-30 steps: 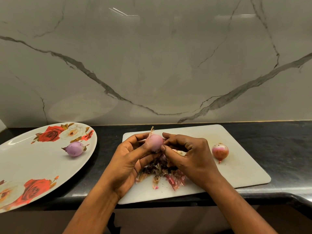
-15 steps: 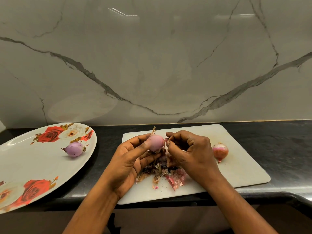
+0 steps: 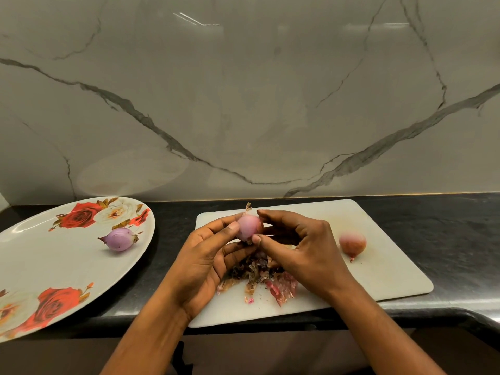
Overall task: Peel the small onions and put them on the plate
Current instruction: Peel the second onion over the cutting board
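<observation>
Your left hand (image 3: 205, 261) holds a pink onion (image 3: 249, 226) between thumb and fingers, and your right hand (image 3: 303, 250) pinches it from the other side, thumb at its lower end. A dry wisp of skin sticks up from its top. Straight below the grip, a heap of peels (image 3: 259, 277) lies on the white cutting board (image 3: 378, 280). Right of the grip, another onion (image 3: 352, 242) rests on the board. Well left of it, a purple onion (image 3: 119, 239) lies on the rose-patterned plate (image 3: 40, 261).

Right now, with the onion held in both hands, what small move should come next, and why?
Probably the right hand should pinch off the dry tip on top of the onion that the left hand holds; the rest looks peeled.
</observation>
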{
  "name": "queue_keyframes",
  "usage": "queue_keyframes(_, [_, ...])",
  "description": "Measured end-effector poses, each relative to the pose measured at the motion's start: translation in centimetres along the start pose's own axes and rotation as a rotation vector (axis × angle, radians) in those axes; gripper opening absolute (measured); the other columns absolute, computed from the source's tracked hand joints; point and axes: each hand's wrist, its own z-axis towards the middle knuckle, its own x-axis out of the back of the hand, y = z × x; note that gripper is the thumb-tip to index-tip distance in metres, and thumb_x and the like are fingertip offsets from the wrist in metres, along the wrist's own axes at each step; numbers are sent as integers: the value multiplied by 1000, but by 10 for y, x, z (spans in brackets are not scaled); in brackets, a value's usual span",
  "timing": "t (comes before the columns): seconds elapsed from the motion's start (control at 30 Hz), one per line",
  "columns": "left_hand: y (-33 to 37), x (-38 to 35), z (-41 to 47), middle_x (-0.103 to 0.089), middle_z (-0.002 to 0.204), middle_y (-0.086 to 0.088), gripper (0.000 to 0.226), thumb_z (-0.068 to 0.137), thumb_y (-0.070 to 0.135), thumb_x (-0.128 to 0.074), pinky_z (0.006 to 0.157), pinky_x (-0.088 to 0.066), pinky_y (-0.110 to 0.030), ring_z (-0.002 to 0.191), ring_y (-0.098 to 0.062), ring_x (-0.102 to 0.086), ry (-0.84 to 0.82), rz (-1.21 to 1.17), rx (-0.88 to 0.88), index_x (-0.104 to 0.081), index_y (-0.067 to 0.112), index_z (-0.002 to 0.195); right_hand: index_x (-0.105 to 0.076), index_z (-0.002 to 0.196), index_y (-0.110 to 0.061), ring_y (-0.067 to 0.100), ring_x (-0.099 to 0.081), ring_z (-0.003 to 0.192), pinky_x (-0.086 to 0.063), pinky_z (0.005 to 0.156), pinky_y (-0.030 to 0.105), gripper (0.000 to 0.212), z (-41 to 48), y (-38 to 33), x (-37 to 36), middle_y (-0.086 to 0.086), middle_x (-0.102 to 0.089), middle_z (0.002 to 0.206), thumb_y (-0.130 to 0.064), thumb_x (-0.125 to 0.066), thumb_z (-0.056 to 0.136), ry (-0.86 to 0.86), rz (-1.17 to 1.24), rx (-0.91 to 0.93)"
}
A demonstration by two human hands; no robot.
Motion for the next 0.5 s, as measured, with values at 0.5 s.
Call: queue_keyframes(0.5, [0, 2, 1, -71, 130, -23, 36, 95, 17, -67, 95, -62, -36, 122, -36, -69, -20, 17, 7, -73, 4, 128, -77, 113, -30, 1, -76, 97, -64, 85, 28, 25, 1, 7, 3, -18, -79, 103, -19, -77, 91, 83, 111, -5])
